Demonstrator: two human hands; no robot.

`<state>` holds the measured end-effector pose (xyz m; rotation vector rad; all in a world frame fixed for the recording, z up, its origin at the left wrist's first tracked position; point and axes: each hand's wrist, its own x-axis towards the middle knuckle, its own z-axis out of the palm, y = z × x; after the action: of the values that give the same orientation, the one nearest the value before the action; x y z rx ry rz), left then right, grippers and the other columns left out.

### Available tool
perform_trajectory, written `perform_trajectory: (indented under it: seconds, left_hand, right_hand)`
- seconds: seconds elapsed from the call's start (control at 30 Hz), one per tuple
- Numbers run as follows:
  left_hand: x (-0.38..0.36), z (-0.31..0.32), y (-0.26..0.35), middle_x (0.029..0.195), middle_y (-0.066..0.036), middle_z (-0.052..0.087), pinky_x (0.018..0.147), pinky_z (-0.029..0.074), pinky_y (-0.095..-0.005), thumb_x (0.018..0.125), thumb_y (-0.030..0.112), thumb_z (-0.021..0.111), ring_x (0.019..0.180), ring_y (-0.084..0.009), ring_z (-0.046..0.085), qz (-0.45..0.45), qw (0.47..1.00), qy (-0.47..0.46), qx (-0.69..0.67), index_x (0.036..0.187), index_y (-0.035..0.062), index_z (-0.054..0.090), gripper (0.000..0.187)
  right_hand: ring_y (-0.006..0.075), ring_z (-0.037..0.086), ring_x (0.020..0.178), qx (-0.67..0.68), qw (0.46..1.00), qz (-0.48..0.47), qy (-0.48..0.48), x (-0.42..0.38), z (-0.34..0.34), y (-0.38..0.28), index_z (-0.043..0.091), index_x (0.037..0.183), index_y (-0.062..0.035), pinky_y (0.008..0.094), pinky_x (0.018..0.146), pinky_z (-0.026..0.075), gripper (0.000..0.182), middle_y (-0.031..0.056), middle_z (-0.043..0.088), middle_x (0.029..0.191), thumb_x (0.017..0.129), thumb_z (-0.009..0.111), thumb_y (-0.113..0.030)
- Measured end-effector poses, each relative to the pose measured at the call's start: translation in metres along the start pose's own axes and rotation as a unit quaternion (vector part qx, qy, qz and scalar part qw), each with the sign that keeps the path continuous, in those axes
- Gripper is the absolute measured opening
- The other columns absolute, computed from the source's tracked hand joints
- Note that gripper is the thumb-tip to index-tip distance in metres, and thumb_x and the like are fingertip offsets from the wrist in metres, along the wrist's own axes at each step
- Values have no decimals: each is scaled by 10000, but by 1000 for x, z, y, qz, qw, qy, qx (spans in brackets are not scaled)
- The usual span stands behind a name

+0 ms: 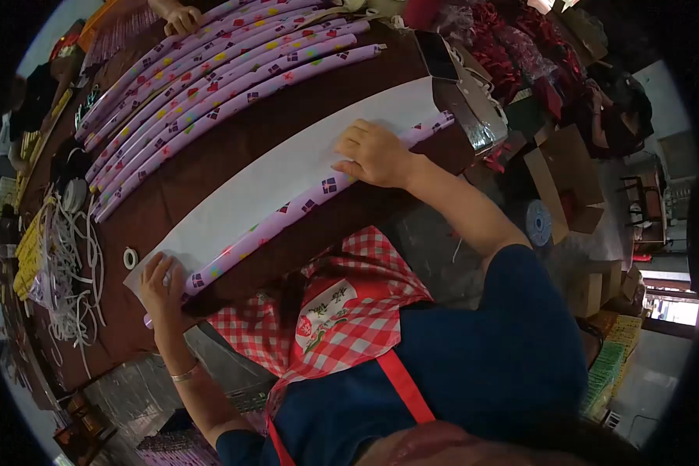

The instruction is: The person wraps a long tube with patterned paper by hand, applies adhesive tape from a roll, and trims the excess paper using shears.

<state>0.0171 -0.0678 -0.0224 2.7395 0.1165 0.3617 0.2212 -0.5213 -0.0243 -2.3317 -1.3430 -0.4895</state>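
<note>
A sheet of wrapping paper (264, 179) lies white side up on the dark brown table. Along its near edge runs a wrapping paper roll (264, 229), purple with small coloured gift prints. My left hand (161, 286) rests on the left end of the sheet and roll, fingers stretched out over the white side. Over the roll toward its right end is my right hand (374, 155), fingers curled on the far side and thumb apart. The part of the roll under each palm is hidden.
Several finished purple rolls (233, 97) lie along the far side, with another person's hand (182, 19) on them. A tape ring (130, 258) and white strips (74, 264) are at the left. A phone (436, 56) lies at the far right; a cardboard box (563, 182) stands beyond.
</note>
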Motion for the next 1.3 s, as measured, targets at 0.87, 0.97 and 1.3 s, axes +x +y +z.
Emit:
perform_trajectory:
  seconds: [0.87, 0.97, 1.3]
  left_hand:
    - [-3, 35, 53, 953, -20, 642, 818, 425, -426, 825, 232, 719, 912, -259, 601, -12, 984, 166, 68, 848, 137, 705, 99]
    - [2, 34, 53, 939, -26, 646, 823, 437, -426, 866, 260, 690, 928, -262, 602, -37, 986, 150, 61, 848, 118, 712, 144]
    - [23, 8, 34, 890, -90, 648, 755, 485, -404, 871, 257, 710, 838, -298, 630, -151, 983, 72, -72, 915, 86, 710, 177]
  right_hand:
    - [329, 521, 655, 69, 997, -19, -40, 58, 21, -21, 503, 650, -31, 434, 605, 432, 332, 116, 502, 650, 897, 665, -183]
    - [335, 510, 692, 73, 996, -32, -31, 51, 21, -27, 496, 722, -27, 438, 624, 429, 292, 134, 498, 736, 901, 669, -180]
    - [354, 539, 734, 71, 997, 6, -26, 47, 30, -24, 503, 754, -25, 439, 642, 448, 277, 140, 521, 764, 916, 653, -193]
